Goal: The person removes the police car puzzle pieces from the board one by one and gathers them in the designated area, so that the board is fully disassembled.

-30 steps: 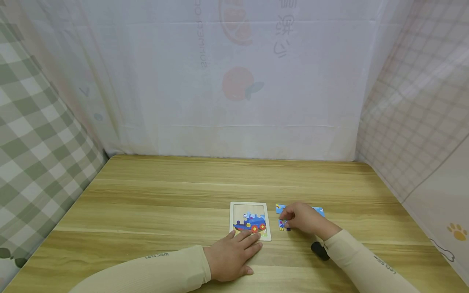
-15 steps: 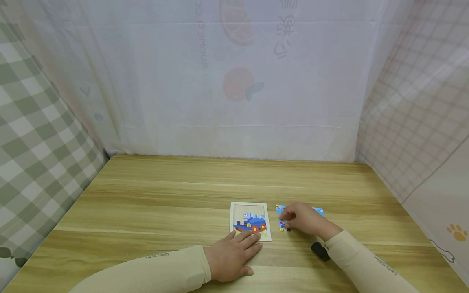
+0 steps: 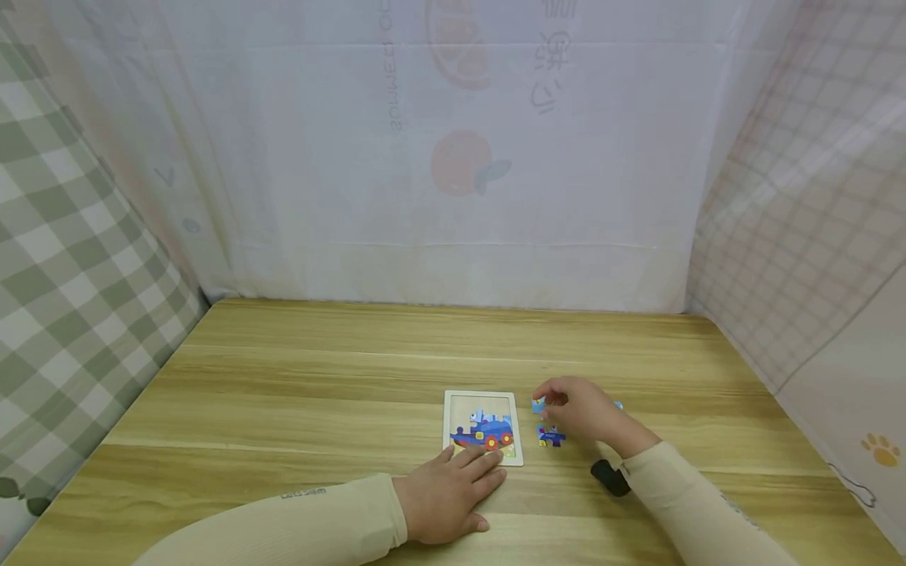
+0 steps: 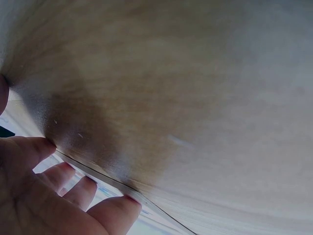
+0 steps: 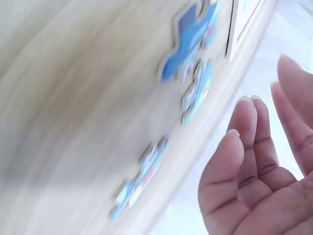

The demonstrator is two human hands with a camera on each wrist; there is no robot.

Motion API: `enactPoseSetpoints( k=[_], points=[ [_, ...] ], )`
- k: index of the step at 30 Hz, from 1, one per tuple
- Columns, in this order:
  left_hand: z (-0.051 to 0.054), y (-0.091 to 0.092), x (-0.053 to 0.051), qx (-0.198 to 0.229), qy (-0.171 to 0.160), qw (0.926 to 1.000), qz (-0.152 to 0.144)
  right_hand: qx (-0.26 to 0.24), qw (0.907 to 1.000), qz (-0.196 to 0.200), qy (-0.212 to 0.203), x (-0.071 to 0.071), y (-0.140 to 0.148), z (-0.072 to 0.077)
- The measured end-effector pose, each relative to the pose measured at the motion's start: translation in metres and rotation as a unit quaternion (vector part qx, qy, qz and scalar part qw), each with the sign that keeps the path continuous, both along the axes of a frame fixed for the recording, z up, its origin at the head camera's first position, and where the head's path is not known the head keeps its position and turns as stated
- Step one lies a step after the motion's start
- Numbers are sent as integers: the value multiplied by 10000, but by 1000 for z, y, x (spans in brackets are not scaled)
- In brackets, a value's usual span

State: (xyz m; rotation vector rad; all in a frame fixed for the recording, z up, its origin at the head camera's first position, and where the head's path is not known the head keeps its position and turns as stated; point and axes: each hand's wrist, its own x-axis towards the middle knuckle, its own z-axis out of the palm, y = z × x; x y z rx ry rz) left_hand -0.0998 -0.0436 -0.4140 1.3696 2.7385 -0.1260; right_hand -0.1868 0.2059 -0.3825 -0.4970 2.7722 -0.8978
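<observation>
A jigsaw puzzle tray [image 3: 448, 417] with a pale rim lies on the table, its lower part filled with a blue train picture [image 3: 488, 434]. Spread over the tray's near edge, my left hand [image 3: 449, 497] rests with straight fingers. My right hand [image 3: 587, 413] hovers right of the tray, above loose puzzle pieces. In the right wrist view its fingers are loosely bent, with nothing between them. A blue train piece [image 3: 550, 436] lies just below that hand. Sky-blue pieces lie beyond, among them one [image 5: 198, 93] and another [image 5: 142, 176]; the hand partly covers them in the head view.
The wooden table [image 3: 318, 393] stretches far to the left and back. A white printed curtain [image 3: 453, 236] hangs behind it, with checked cloth [image 3: 71, 259] at the left side. Under the right wrist is a small black object [image 3: 610, 478].
My right hand has lifted off the blue train piece and shifted slightly up and away, uncovering more of that piece. The left hand and tray have stayed put.
</observation>
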Motion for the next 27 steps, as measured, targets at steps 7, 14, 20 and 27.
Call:
enactPoseSetpoints(
  k=[7,14,20,27],
  points=[
    [1,-1,0,-18,-3,10000,-34,-214,9996,112,-139,-3,-21,-2],
    [1,0,0,-2,-12,10000,-33,-188,9991,368,-131,-4,-36,0],
    [2,0,1,-60,68,9999,-62,28,9985,536,-117,-7,-45,-5],
    [2,0,1,-66,141,9998,-112,178,9982,488,-290,-9,-57,-6]
  ],
)
